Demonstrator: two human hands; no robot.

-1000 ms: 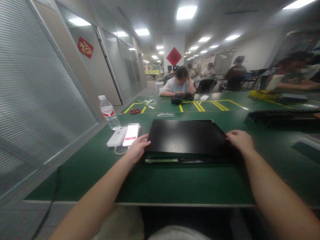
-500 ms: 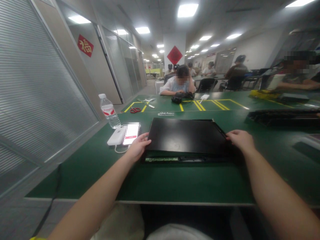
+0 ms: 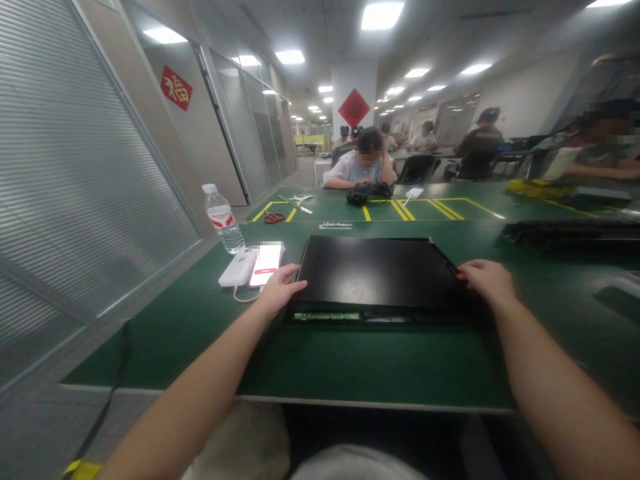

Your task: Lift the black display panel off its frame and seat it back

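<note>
A flat black display panel [image 3: 375, 270] lies across a dark frame, tilted slightly against it. Below the panel's near edge the frame [image 3: 410, 319] shows, with a strip of green circuit board [image 3: 326, 317] at its left part. My left hand [image 3: 281, 288] grips the panel's left edge, thumb on top and fingers at the side. At the right edge, my right hand [image 3: 487, 280] pinches the rim between thumb and fingers. The undersides of the panel and frame are hidden.
Left of the panel are a lit phone [image 3: 267, 263], a white power bank [image 3: 237, 268] with a cable, and a water bottle [image 3: 223, 220]. Red-handled scissors [image 3: 275, 218] lie farther back. Dark long parts [image 3: 570, 237] lie at right. A person [image 3: 363, 163] sits opposite.
The whole view has shifted slightly, with the scene moving a little to the right. Both hands keep their hold on the panel, which hardly moves relative to the table.
</note>
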